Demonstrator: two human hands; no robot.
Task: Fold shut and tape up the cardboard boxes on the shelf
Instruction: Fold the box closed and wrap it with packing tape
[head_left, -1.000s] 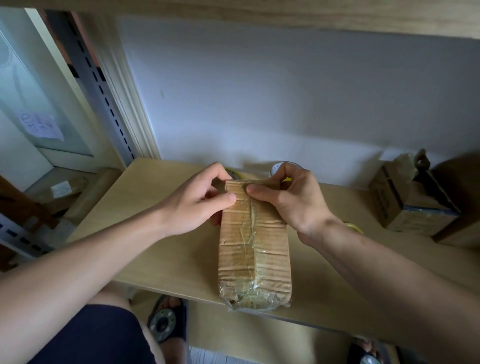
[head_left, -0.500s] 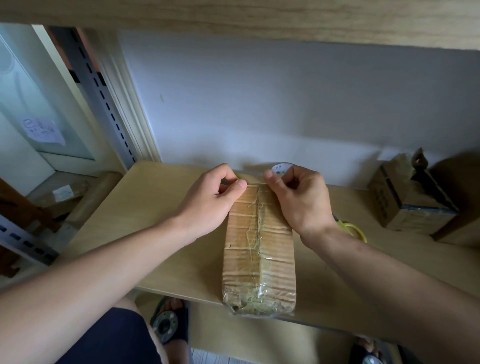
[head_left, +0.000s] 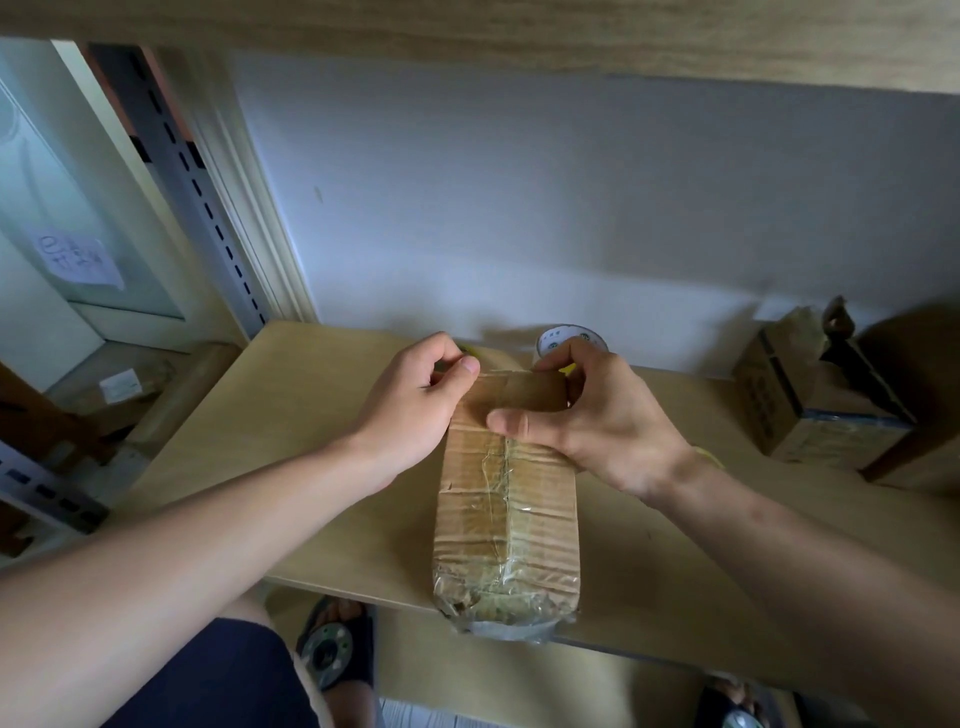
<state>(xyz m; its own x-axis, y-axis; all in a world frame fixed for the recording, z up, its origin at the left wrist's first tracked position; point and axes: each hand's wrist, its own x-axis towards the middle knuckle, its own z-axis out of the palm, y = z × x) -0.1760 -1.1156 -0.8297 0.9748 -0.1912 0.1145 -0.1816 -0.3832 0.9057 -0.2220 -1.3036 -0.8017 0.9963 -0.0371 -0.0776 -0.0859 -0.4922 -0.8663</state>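
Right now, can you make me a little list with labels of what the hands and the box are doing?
box in hands: long cardboard box, wrapped in clear tape, near end over the shelf edge
left hand: grips the box's far left corner
right hand: grips the far end, thumb on top
tape roll: behind the hands, by the wall
other box: smaller cardboard box, far right

The right hand (head_left: 608, 421) now has its thumb laid flat across the top of the long cardboard box (head_left: 506, 499), lower than half a second ago, fingers curled over the far end. The left hand (head_left: 410, 410) has slid to the box's far left corner.
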